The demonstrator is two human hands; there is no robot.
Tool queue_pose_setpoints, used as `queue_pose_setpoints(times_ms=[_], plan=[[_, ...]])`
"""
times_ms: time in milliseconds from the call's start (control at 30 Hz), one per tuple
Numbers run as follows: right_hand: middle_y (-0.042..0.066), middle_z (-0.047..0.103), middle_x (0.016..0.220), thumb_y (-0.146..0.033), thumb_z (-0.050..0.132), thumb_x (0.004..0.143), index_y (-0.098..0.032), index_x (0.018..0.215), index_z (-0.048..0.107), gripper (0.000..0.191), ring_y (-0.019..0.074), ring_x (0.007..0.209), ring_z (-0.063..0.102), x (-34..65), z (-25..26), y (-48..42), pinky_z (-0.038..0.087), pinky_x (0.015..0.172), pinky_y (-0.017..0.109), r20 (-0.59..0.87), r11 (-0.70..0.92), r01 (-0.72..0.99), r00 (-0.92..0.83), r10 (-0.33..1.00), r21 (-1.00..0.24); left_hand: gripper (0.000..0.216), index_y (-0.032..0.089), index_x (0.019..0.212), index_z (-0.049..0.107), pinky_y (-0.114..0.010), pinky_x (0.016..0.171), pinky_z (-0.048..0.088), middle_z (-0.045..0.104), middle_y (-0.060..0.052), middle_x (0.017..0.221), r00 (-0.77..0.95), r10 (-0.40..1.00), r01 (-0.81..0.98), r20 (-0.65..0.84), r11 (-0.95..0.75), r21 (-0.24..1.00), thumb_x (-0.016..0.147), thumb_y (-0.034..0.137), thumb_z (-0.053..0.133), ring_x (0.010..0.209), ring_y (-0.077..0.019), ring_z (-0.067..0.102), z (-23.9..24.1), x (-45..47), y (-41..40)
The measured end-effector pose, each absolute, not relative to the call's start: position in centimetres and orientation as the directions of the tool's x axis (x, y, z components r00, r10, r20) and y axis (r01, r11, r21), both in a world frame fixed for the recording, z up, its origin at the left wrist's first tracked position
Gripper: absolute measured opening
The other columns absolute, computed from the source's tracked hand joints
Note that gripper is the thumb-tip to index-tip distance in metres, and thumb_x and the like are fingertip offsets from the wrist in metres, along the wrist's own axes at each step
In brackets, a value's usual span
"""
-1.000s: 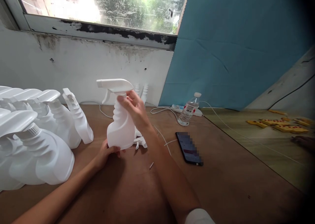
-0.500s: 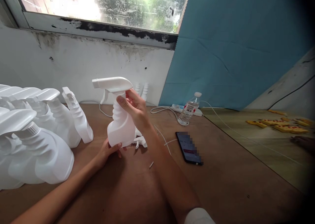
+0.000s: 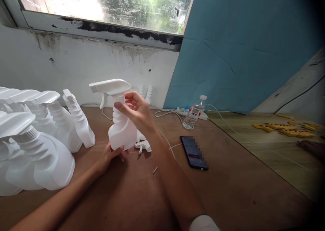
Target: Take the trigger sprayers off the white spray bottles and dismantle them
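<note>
A white spray bottle (image 3: 122, 132) with its trigger head on top is held between my two hands, its nozzle pointing left. My left hand (image 3: 113, 156) grips the base from below. Higher up, my right hand (image 3: 137, 109) wraps thumb and fingers round the neck just under the trigger head (image 3: 111, 86). Partly hidden behind my right forearm, loose white trigger heads (image 3: 143, 145) lie on the brown table (image 3: 132, 197). To the left stand several similar spray bottles (image 3: 50, 156) with heads on, packed in rows.
A clear water bottle (image 3: 194, 113) stands beside a white power strip (image 3: 203, 116) and cables. A phone (image 3: 194, 153) lies right of my forearm. Yellow pieces (image 3: 297, 132) and another person's hand (image 3: 311, 146) are at far right. A small white stick (image 3: 155, 170) lies on the table.
The spray bottle and my right hand have shifted slightly left, and its head has tipped a little further left. Both hands still hold it.
</note>
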State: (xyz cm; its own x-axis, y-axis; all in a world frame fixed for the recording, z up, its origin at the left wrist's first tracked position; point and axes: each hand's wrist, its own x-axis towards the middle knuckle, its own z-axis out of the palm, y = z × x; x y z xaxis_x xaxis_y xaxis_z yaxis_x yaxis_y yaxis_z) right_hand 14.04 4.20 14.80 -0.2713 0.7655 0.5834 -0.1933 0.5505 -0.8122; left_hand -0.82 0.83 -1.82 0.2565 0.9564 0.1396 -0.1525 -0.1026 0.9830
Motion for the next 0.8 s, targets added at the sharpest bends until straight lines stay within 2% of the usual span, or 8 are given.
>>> queue_pose_setpoints(times_ms=[167, 333, 400, 467, 533, 600, 700, 800], plan=[[0.002, 0.066, 0.102, -0.048, 0.063, 0.084, -0.028, 0.102, 0.057, 0.028, 0.0181, 0.095, 0.065, 14.9, 16.3, 3.6, 0.051, 0.091, 0.038, 0.654, 0.603, -0.287, -0.13, 0.745, -0.744, 0.055, 0.011, 0.11, 0.051, -0.03, 0.058, 0.054, 0.067, -0.011, 0.093, 0.146, 0.986, -0.095, 0.083, -0.069, 0.993, 0.077, 0.051, 0.072, 0.069, -0.0187, 0.063, -0.8, -0.3, 0.6], [0.0, 0.057, 0.093, -0.03, 0.054, 0.09, -0.03, 0.095, 0.059, 0.007, 0.0153, 0.089, 0.064, 18.1, 18.6, 2.1, 0.05, 0.092, 0.042, 0.798, 0.808, -0.347, 0.218, 0.562, -0.475, 0.06, 0.015, 0.12, 0.047, -0.028, 0.055, 0.054, 0.062, -0.01, 0.102, 0.006, 0.99, -0.045, 0.14, -0.14, 0.989, 0.079, 0.055, 0.066, 0.085, -0.0217, 0.063, -1.0, 0.4, 2.3], [-0.001, 0.053, 0.089, -0.028, 0.047, 0.093, -0.032, 0.092, 0.064, 0.017, 0.0148, 0.091, 0.063, 19.7, 19.5, 0.9, 0.05, 0.085, 0.037, 0.818, 0.895, -0.222, 0.367, 0.443, -0.386, 0.059, 0.015, 0.119, 0.048, -0.028, 0.054, 0.054, 0.062, -0.01, 0.1, -0.074, 0.977, 0.025, 0.198, -0.197, 0.98, 0.081, 0.057, 0.062, 0.086, -0.0223, 0.064, -1.5, 0.8, 3.9], [-0.002, 0.05, 0.08, -0.026, 0.037, 0.097, -0.032, 0.084, 0.069, 0.035, 0.0103, 0.081, 0.061, 21.1, 20.4, -0.6, 0.046, 0.077, 0.032, 0.786, 0.929, -0.162, 0.497, 0.367, -0.332, 0.056, 0.014, 0.117, 0.05, -0.029, 0.054, 0.053, 0.063, -0.01, 0.096, -0.177, 0.954, 0.121, 0.243, -0.224, 0.967, 0.083, 0.059, 0.057, 0.083, -0.0227, 0.064, -2.2, 1.2, 6.0], [-0.003, 0.047, 0.072, -0.021, 0.021, 0.1, -0.032, 0.075, 0.072, 0.057, 0.005, 0.066, 0.053, 22.1, 21.1, -2.0, 0.043, 0.07, 0.029, 0.72, 0.919, -0.175, 0.577, 0.387, -0.354, 0.053, 0.013, 0.116, 0.052, -0.031, 0.057, 0.053, 0.063, -0.012, 0.097, -0.274, 0.922, 0.195, 0.273, -0.225, 0.955, 0.086, 0.057, 0.052, 0.082, -0.0238, 0.064, -2.6, 1.6, 8.4], [-0.003, 0.043, 0.069, -0.019, 0.014, 0.101, -0.035, 0.073, 0.074, 0.068, 0.0043, 0.058, 0.046, 22.6, 21.5, -3.1, 0.041, 0.065, 0.029, 0.674, 0.901, -0.197, 0.606, 0.423, -0.387, 0.047, 0.013, 0.118, 0.053, -0.035, 0.07, 0.054, 0.064, -0.014, 0.104, -0.349, 0.88, 0.277, 0.323, -0.232, 0.932, 0.089, 0.05, 0.049, 0.09, -0.0255, 0.064, -2.8, 2.0, 11.0], [-0.002, 0.041, 0.068, -0.022, 0.023, 0.101, -0.041, 0.077, 0.076, 0.061, 0.006, 0.055, 0.043, 22.9, 21.6, -3.7, 0.036, 0.055, 0.029, 0.686, 0.888, -0.194, 0.574, 0.447, -0.416, 0.043, 0.014, 0.122, 0.054, -0.038, 0.093, 0.047, 0.063, -0.015, 0.115, -0.388, 0.821, 0.431, 0.419, -0.24, 0.87, 0.09, 0.042, 0.049, 0.107, -0.0272, 0.06, -2.6, 2.7, 14.6], [-0.001, 0.037, 0.069, -0.03, 0.033, 0.099, -0.037, 0.081, 0.076, 0.048, 0.0059, 0.05, 0.031, 22.8, 21.5, -3.5, 0.025, 0.046, 0.027, 0.702, 0.872, -0.152, 0.536, 0.468, -0.465, 0.046, 0.014, 0.125, 0.057, -0.043, 0.101, 0.04, 0.062, -0.017, 0.121, -0.361, 0.804, 0.578, 0.472, -0.204, 0.79, 0.09, 0.042, 0.051, 0.118, -0.0315, 0.054, -2.2, 3.4, 17.4]])
